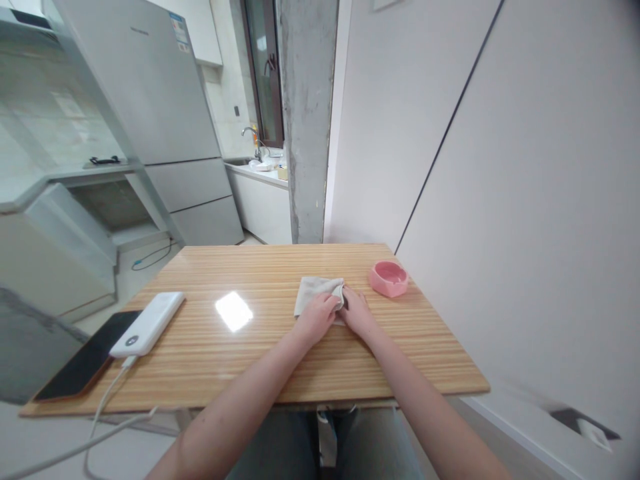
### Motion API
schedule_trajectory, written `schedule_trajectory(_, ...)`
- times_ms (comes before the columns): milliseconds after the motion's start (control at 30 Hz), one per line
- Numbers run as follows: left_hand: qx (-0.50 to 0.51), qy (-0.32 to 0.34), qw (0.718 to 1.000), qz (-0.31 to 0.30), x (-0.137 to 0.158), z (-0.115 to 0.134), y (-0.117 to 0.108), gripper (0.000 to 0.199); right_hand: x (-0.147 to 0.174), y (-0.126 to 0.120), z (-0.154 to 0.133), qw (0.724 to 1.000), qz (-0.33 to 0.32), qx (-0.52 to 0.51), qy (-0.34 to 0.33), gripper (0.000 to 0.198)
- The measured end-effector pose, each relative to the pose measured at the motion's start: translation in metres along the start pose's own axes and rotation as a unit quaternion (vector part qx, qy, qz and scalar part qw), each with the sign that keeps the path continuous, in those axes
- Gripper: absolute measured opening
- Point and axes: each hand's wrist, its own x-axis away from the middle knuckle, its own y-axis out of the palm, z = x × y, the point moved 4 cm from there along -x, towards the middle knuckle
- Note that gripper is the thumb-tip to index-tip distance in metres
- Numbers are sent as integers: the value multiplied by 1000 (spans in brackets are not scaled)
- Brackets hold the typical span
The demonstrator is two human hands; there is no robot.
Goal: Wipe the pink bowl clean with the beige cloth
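A small pale grey cloth [311, 289] lies on the wood-striped table [270, 360], its right side lifted and folded. My left hand [318, 317] rests over the cloth's near part, fingers closed on its raised fold. At the right edge of the cloth is my right hand [357, 312], with its fingers bent around that edge. Part of the cloth is hidden under both hands, and some fingertips are out of sight. A pink ashtray [389, 280] stands a short way beyond my right hand, not touched.
On the table's left side a white power bank [148, 324] lies partly over a dark flat mat [85, 363]. A white cable [111, 388] runs from it off the near edge. A wall [500, 220] borders the right side; a fridge [150, 100] stands behind.
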Motion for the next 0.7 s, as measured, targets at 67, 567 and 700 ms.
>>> schedule_trajectory(67,9,5,1000,-13,0,3,0,23,-2,-7,5,997,67,-40,26,44)
schedule_trajectory(567,67,-154,984,63,6,-60,-48,30,53,-38,-20,973,13,228,31,32)
schedule_trajectory(700,86,-112,990,-2,4,-47,-32,28,85,-81,32,945,-3,292,147,42)
